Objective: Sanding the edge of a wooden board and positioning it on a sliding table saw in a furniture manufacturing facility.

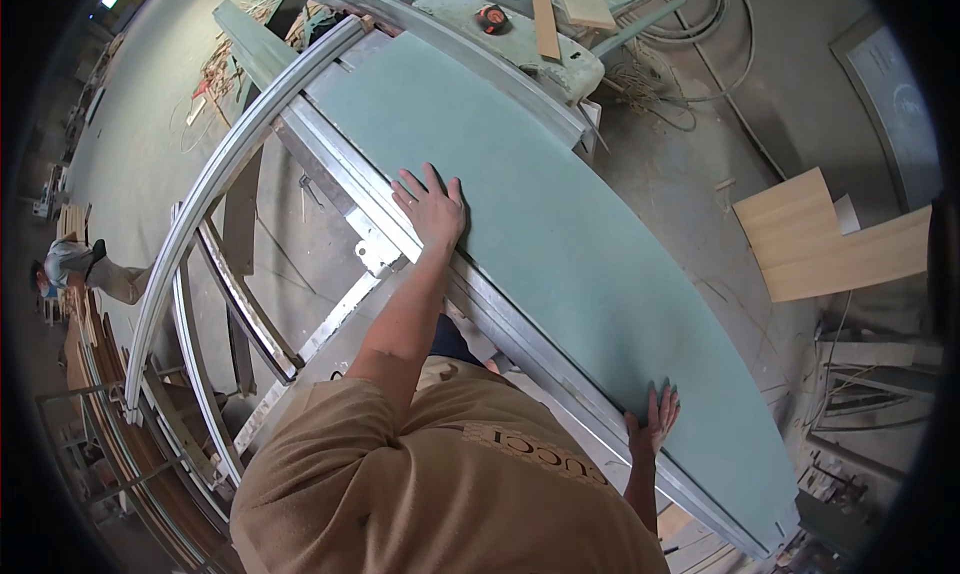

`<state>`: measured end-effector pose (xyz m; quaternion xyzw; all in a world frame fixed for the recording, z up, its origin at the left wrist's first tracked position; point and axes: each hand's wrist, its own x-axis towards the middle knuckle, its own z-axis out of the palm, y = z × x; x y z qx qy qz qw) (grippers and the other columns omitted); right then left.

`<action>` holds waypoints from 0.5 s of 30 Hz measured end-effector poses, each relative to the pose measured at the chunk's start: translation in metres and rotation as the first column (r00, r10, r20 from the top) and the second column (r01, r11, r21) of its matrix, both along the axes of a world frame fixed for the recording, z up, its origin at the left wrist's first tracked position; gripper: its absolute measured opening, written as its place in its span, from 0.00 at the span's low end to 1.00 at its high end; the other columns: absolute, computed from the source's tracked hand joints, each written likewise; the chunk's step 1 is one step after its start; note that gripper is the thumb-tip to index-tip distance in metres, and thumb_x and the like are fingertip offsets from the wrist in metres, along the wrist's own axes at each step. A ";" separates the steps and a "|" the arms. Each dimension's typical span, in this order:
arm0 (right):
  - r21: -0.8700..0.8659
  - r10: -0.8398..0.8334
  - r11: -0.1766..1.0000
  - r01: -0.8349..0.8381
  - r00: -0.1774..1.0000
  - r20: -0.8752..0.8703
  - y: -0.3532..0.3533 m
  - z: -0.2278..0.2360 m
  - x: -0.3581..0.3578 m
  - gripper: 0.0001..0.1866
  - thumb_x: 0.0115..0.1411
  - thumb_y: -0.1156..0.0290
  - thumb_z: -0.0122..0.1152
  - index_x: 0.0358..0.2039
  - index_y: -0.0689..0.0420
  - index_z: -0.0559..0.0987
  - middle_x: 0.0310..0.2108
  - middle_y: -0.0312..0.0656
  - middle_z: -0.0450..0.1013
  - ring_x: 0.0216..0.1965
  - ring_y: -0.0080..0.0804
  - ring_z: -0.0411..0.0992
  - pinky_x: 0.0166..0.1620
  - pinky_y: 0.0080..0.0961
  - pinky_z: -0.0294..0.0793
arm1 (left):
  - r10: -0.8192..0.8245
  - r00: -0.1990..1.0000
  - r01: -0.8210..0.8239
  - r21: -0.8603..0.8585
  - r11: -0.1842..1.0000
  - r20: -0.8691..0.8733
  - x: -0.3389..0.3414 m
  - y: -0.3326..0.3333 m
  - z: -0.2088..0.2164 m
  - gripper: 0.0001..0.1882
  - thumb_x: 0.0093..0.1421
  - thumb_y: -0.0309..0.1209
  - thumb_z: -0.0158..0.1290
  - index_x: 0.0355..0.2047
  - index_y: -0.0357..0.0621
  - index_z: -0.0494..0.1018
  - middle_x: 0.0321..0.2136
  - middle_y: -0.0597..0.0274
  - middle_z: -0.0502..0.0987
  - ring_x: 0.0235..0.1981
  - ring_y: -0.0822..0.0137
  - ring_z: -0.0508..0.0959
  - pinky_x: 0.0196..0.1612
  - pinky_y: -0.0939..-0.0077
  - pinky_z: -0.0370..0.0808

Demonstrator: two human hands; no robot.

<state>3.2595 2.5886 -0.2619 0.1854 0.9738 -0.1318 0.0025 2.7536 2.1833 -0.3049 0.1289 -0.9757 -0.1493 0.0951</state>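
Observation:
A long pale green board (560, 244) lies flat on a saw table in front of me, its near side running along a metal rail (375, 189). My left hand (432, 206) rests on the board's near edge with fingers spread. Farther to the right, my right hand (655, 417) also lies on the board near that edge, its fingers stretched out. Neither hand grips anything. The underside of the board is hidden.
A curved metal rail (225, 154) arcs on the left. Beyond the board, a tape measure (492, 19) and a wood strip (545, 22) lie on a dusty surface. Wooden panels (800, 236) stand at the right. Another person (95, 264) bends by stacked boards at far left.

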 end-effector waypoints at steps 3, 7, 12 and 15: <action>0.028 0.026 0.999 -0.025 0.999 -0.029 0.003 -0.005 0.006 0.48 0.52 0.53 0.79 0.74 0.46 0.72 0.81 0.48 0.55 0.81 0.61 0.49 0.79 0.68 0.44 | -0.006 1.000 0.006 0.009 1.000 0.005 0.001 0.003 0.002 0.39 0.76 0.54 0.47 0.77 0.43 0.58 0.77 0.26 0.50 0.78 0.23 0.45 0.80 0.35 0.39; 0.063 0.066 0.996 -0.062 0.995 -0.068 0.004 -0.012 0.007 0.45 0.59 0.47 0.74 0.74 0.47 0.72 0.80 0.51 0.55 0.80 0.64 0.50 0.78 0.70 0.45 | 0.002 1.000 -0.002 0.009 1.000 0.030 0.001 0.002 0.001 0.39 0.76 0.54 0.46 0.78 0.44 0.57 0.78 0.27 0.49 0.79 0.24 0.45 0.80 0.36 0.39; 0.094 0.098 0.991 -0.090 0.992 -0.082 0.008 -0.014 0.011 0.43 0.62 0.44 0.71 0.74 0.47 0.71 0.80 0.52 0.55 0.80 0.64 0.50 0.77 0.71 0.46 | 0.007 0.999 -0.008 0.021 1.000 0.034 0.004 0.003 0.000 0.39 0.76 0.55 0.45 0.78 0.45 0.57 0.79 0.28 0.48 0.79 0.24 0.44 0.81 0.37 0.38; 0.111 0.096 0.990 -0.087 0.992 -0.080 0.007 -0.016 0.011 0.43 0.63 0.43 0.69 0.74 0.48 0.71 0.80 0.52 0.55 0.80 0.64 0.50 0.77 0.70 0.46 | 0.006 0.999 -0.007 0.037 0.999 0.034 0.004 0.004 0.001 0.39 0.77 0.55 0.45 0.78 0.46 0.57 0.79 0.29 0.48 0.79 0.25 0.43 0.81 0.38 0.38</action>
